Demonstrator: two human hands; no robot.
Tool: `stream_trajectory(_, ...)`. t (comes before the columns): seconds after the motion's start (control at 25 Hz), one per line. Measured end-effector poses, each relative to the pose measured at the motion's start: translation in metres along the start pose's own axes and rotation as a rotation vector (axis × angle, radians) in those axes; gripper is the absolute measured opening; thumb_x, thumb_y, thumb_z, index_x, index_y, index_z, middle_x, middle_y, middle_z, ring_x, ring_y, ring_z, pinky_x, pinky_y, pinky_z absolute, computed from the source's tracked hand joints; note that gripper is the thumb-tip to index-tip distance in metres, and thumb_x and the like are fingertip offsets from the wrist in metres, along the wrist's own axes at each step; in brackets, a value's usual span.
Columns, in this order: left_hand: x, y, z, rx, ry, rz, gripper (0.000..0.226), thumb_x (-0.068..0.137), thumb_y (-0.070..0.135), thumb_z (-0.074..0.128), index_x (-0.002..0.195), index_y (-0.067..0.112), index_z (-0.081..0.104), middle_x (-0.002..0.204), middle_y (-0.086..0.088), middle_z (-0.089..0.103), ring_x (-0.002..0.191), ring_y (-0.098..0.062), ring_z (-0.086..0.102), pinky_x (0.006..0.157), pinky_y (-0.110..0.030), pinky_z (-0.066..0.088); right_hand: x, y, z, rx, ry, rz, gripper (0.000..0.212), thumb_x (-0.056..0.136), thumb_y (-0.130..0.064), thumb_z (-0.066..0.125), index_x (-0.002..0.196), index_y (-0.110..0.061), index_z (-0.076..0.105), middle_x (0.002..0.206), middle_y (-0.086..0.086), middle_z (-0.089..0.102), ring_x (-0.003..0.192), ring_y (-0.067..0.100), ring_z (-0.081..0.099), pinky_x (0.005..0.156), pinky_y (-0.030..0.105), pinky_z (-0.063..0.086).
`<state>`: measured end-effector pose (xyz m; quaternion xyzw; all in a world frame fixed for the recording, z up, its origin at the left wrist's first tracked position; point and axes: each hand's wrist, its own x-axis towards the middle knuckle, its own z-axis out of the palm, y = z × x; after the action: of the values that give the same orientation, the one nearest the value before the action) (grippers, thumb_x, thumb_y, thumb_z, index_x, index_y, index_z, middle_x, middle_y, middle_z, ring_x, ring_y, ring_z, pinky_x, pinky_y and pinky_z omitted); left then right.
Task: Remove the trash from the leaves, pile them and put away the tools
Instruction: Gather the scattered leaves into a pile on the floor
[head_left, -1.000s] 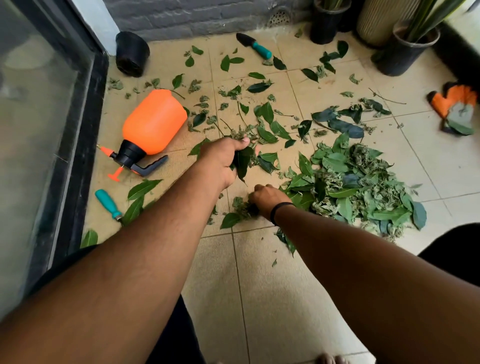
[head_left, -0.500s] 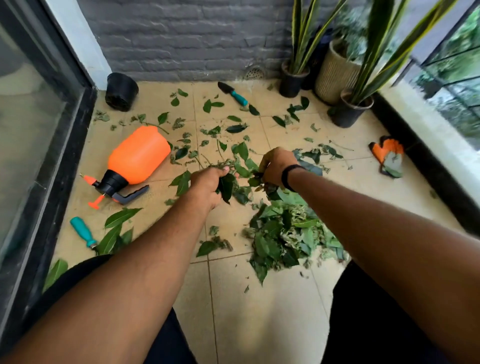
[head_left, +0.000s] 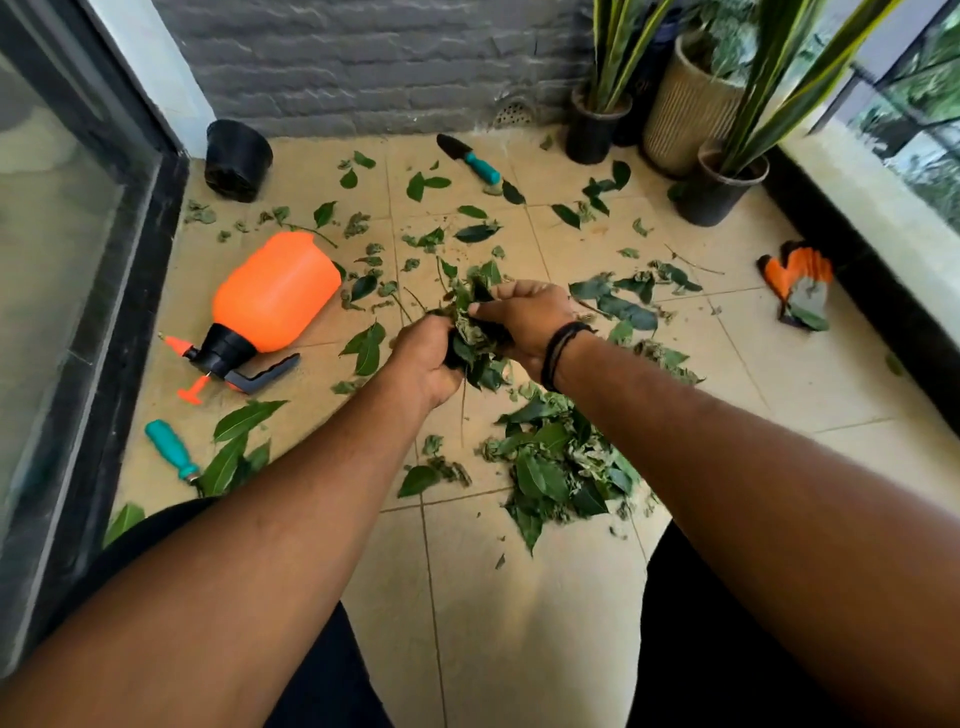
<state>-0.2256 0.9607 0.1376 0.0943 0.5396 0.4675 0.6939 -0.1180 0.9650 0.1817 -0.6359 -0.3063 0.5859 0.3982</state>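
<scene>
Tiled floor (head_left: 519, 597), near to far. Pile of leaves (head_left: 561, 473): near centre-right, heaped on the tiles, below the right forearm. Teal-handled tool (head_left: 171, 451): near left, its head hidden under long leaves. Left hand (head_left: 423, 358) and right hand (head_left: 524, 319): raised above the pile, fingers of both curled round one shared bunch of leaves (head_left: 475, 332) held between them; black band at the right wrist. Orange sprayer bottle (head_left: 270, 301): lying on its side, left. Orange-and-grey glove (head_left: 797, 288): right, by the dark ledge. Scattered leaves (head_left: 475, 231): loose across the middle and far tiles. Teal-handled trowel (head_left: 470, 156): far centre. Black pot (head_left: 238, 160): tipped over, far left corner. Potted plants (head_left: 722, 182): far right.
</scene>
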Motion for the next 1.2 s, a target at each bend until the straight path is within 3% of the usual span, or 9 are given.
stream_trajectory(0.16,-0.017,0.002,-0.004,-0.098,0.049,-0.003,0.03,0.104,0.014,0.041,0.111,0.0,0.067,0.097,-0.016,0.07,0.081,-0.024,0.068,0.07,-0.031,0.059,0.005,0.018,0.017,-0.078,0.159,-0.022,0.021,0.074,-0.013,0.085,0.078,-0.021,0.066,0.093,0.009,0.075,0.093,0.03,0.072,0.086,0.045,0.06)
stream_trajectory(0.28,-0.052,0.001,-0.006,-0.189,0.088,-0.07,0.034,0.105,0.034,0.051,0.113,0.005,0.068,0.105,-0.015,0.073,0.088,-0.025,0.072,0.063,-0.031,0.059,-0.017,0.034,0.031,-0.167,0.24,0.023,0.018,0.065,-0.036,0.079,0.079,-0.031,0.069,0.096,0.005,0.072,0.094,0.029,0.069,0.087,0.043,0.059)
stream_trajectory(0.36,-0.076,-0.005,-0.007,-0.222,0.138,-0.131,0.038,0.1,0.035,0.061,0.121,0.004,0.066,0.115,-0.017,0.073,0.098,-0.028,0.073,0.07,-0.036,0.062,-0.047,0.036,0.035,-0.134,0.201,0.088,0.014,0.076,-0.024,0.077,0.087,-0.024,0.069,0.095,0.006,0.072,0.091,0.025,0.07,0.086,0.043,0.06)
stream_trajectory(0.48,-0.109,-0.021,-0.011,-0.25,0.183,-0.229,0.036,0.1,0.027,0.059,0.125,0.001,0.064,0.123,-0.018,0.07,0.11,-0.032,0.068,0.088,-0.042,0.059,-0.095,0.032,0.033,-0.154,0.231,0.095,0.015,0.087,-0.007,0.067,0.097,-0.017,0.063,0.094,0.001,0.071,0.091,0.02,0.068,0.09,0.041,0.057)
stream_trajectory(0.64,-0.159,-0.049,-0.032,-0.378,0.237,-0.341,0.04,0.102,0.023,0.055,0.136,0.002,0.058,0.13,-0.021,0.065,0.12,-0.034,0.064,0.101,-0.046,0.053,-0.153,0.044,0.026,-0.059,0.201,0.158,0.043,0.091,0.007,0.058,0.129,-0.012,0.059,0.124,0.007,0.067,0.113,0.016,0.065,0.103,0.031,0.051)
stream_trajectory(0.76,-0.205,-0.076,-0.045,-0.45,0.294,-0.357,0.037,0.104,0.019,0.051,0.135,0.0,0.058,0.133,-0.021,0.064,0.119,-0.033,0.064,0.093,-0.039,0.056,-0.195,0.065,0.018,-0.075,0.215,0.219,0.037,0.091,0.008,0.059,0.124,-0.005,0.066,0.118,0.009,0.071,0.112,0.018,0.066,0.102,0.032,0.053)
stream_trajectory(0.88,-0.246,-0.107,-0.054,-0.517,0.348,-0.38,0.035,0.105,0.017,0.049,0.135,0.001,0.057,0.134,-0.022,0.062,0.122,-0.034,0.062,0.098,-0.039,0.052,-0.237,0.085,0.004,-0.051,0.251,0.281,0.033,0.089,0.01,0.059,0.116,-0.007,0.071,0.108,0.007,0.073,0.106,0.017,0.069,0.098,0.031,0.055)
stream_trajectory(1.04,-0.294,-0.139,-0.057,-0.544,0.378,-0.391,0.042,0.099,0.02,0.058,0.137,0.001,0.057,0.133,-0.022,0.063,0.121,-0.034,0.063,0.109,-0.045,0.047,-0.286,0.095,-0.015,-0.032,0.253,0.321,0.036,0.088,0.008,0.059,0.103,-0.021,0.074,0.106,0.004,0.076,0.105,0.018,0.071,0.1,0.041,0.055)
stream_trajectory(1.2,-0.349,-0.125,-0.031,-0.535,0.397,-0.341,0.052,0.082,0.025,0.07,0.129,0.003,0.064,0.129,-0.02,0.066,0.118,-0.033,0.066,0.111,-0.045,0.046,-0.334,0.062,-0.033,-0.122,0.254,0.329,0.04,0.083,-0.01,0.06,0.104,-0.041,0.075,0.109,-0.012,0.075,0.109,0.012,0.069,0.103,0.045,0.051)
